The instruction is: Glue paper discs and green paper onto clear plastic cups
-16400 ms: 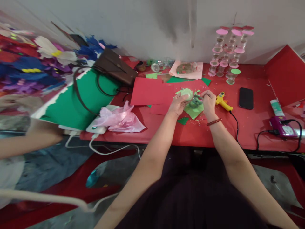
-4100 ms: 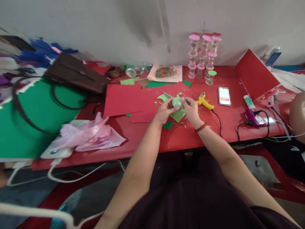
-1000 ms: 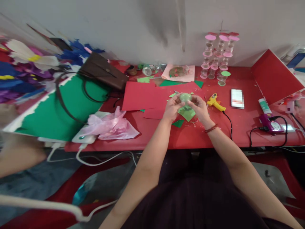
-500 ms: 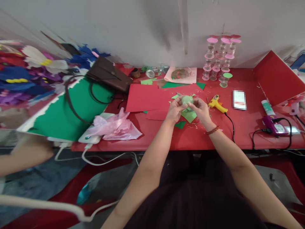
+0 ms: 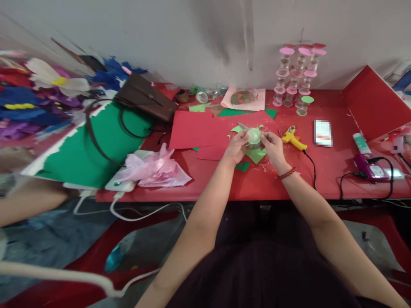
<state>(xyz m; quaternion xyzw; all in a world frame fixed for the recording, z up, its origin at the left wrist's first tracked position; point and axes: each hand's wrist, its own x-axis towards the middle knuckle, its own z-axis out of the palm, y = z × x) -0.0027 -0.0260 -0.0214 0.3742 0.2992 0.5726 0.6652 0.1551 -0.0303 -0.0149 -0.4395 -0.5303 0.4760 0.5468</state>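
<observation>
My left hand [image 5: 236, 147] is closed on the left side of a round, shiny, light green piece [image 5: 254, 135], which looks like a clear plastic bottle end with green paper. On its right side, the fingers of my right hand [image 5: 272, 145] pinch the same piece. Green paper scraps [image 5: 257, 155] lie on the table just below it, and the tip of a pointed metal tool [image 5: 242, 125] shows behind my left fingers. To the right of my right hand rests a yellow hot glue gun [image 5: 293, 138] with a black cord.
Red card sheets [image 5: 192, 130] and a pink plastic bag [image 5: 157, 167] lie to the left, near a brown handbag [image 5: 146, 97]. Against the wall stand several stacked plastic bottle pieces with pink discs [image 5: 298, 77]. At right are a glue stick [image 5: 361, 143] and a purple power adapter [image 5: 370, 169]. Another person's arm [image 5: 32, 199] shows at left.
The round green piece has been turned in my hands, so its shiny rounded face shows more fully. Both hands keep hold of it in nearly the same place.
</observation>
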